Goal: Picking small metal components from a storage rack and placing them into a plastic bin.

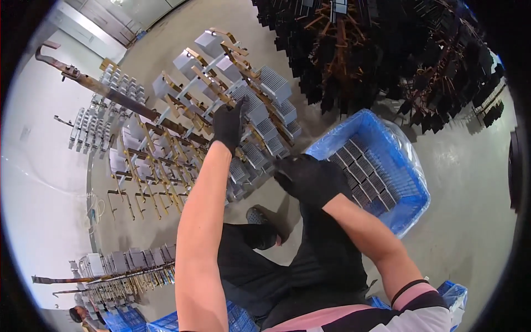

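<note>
My left hand (228, 124), in a black glove, reaches up to a hanging rack of grey finned heat sinks (274, 83). Its fingers are closed at the edge of one heat sink (251, 105), partly covering it. To the right and lower, my right hand (310, 176), gloved the same way, is held in front of the rack's lower heat sinks (254, 155). The right fingers curl inward, and whatever lies in them is hidden against the dark glove. Brass-coloured hooks and bars (232, 47) carry the heat sinks.
Beside my right hand stands a blue plastic-lined crate (414, 182) with rows of dark finned blocks (362, 171). Black parts (343, 66) hang in dense clusters at the far right. A long metal bar (105, 88) crosses on the left. Another loaded rack (130, 263) and a person (83, 315) are lower left.
</note>
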Motion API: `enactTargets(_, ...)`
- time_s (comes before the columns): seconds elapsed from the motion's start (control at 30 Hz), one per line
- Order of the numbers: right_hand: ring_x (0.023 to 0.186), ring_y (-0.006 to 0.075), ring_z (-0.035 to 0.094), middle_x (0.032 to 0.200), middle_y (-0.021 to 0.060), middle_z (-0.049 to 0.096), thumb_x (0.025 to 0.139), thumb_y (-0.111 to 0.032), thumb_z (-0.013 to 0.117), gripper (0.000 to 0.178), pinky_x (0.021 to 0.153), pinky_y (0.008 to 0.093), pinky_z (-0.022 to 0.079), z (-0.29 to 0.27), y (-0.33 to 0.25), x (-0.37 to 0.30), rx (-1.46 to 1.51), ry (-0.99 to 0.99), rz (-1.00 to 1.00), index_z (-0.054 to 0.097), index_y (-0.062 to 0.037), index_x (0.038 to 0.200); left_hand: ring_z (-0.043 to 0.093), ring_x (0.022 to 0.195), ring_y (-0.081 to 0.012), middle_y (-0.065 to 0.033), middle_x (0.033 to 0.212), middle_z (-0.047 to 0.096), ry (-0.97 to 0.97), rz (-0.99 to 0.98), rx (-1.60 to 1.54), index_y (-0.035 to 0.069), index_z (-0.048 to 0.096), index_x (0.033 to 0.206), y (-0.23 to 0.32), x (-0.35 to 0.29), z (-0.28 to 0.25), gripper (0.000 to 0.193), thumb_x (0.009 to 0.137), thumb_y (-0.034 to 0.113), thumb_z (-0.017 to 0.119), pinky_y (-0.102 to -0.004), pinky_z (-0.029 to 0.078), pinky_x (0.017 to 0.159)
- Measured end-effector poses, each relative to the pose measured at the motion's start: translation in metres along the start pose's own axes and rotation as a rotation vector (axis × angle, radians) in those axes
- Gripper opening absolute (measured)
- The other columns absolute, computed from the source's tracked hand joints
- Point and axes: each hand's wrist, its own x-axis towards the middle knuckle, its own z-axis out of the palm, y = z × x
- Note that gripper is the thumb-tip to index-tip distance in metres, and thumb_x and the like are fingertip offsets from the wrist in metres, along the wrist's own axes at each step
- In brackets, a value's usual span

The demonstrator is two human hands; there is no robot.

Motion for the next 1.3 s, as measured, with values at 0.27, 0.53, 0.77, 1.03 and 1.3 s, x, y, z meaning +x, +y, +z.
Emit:
enactTargets(0.27, 0.082, 0.0316, 0.068, 0.088, 0.0141, 0.069, 0.086, -0.017, 0.07, 0.029, 0.072, 0.0419, 0.055, 0.031, 0.023, 0.0, 0.043, 0.127, -0.075, 0.069, -0.011, 0.114, 0.058, 0.055, -0.0265, -0.0123, 0.061, 0.061, 0.173, 0.009, 0.117, -0.002, 0.065, 0.064, -0.011, 0.021, 0.023, 0.051, 0.075, 0.043, 0.085, -0.0415, 0.045, 0.056)
enactTargets(0.53, 0.082, 0.0311, 0.069, 0.088, 0.0128, 0.07, 0.085, -0.019, 0.07, 0.026, 0.071, 0.0418, 0.055, 0.026, 0.02, 0.0, 0.12, 0.167, -0.038, 0.07, -0.0114, 0.11, 0.054, 0.062, -0.02, -0.0084, 0.071, 0.055, 0.131, -0.076, -0.054, 0.002, 0.055, 0.082, 0.015, -0.03, 0.026, 0.046, 0.079, 0.039, 0.083, -0.0373, 0.047, 0.056)
enactTargets(0.77, 0.092, 0.0306, 0.069, 0.104, 0.0143, 0.069, 0.09, -0.022, 0.067, 0.037, 0.079, 0.0396, 0.055, 0.004, 0.014, -0.003, 0.301, 0.232, 0.166, 0.061, -0.0103, 0.125, 0.06, 0.078, -0.0237, -0.0153, 0.093, 0.058, 0.036, -0.194, -0.432, 0.0, 0.047, 0.106, -0.011, -0.027, 0.027, 0.063, 0.08, 0.045, 0.082, -0.04, 0.055, 0.064)
enactTargets(1.03, 0.112, 0.0183, 0.06, 0.121, 0.0097, 0.06, 0.097, -0.014, 0.061, 0.044, 0.097, 0.0319, 0.047, 0.016, 0.038, -0.009, 0.895, 0.253, 0.256, 0.049, -0.0014, 0.137, 0.05, 0.065, -0.0193, -0.0082, 0.086, 0.048, 0.074, -0.118, -0.591, 0.003, 0.04, 0.106, -0.009, -0.044, 0.028, 0.054, 0.087, 0.036, 0.078, -0.0378, 0.053, 0.056)
enactTargets(1.3, 0.118, 0.0145, 0.053, 0.13, 0.0089, 0.058, 0.096, -0.012, 0.065, 0.05, 0.102, 0.0314, 0.044, 0.001, 0.04, -0.023, 1.29, 0.318, 0.346, 0.046, -0.002, 0.141, 0.051, 0.089, -0.0238, -0.0128, 0.095, 0.05, 0.121, 0.497, 0.153, -0.002, 0.045, 0.113, -0.029, -0.147, 0.052, 0.053, 0.086, 0.029, 0.079, -0.0438, 0.046, 0.085)
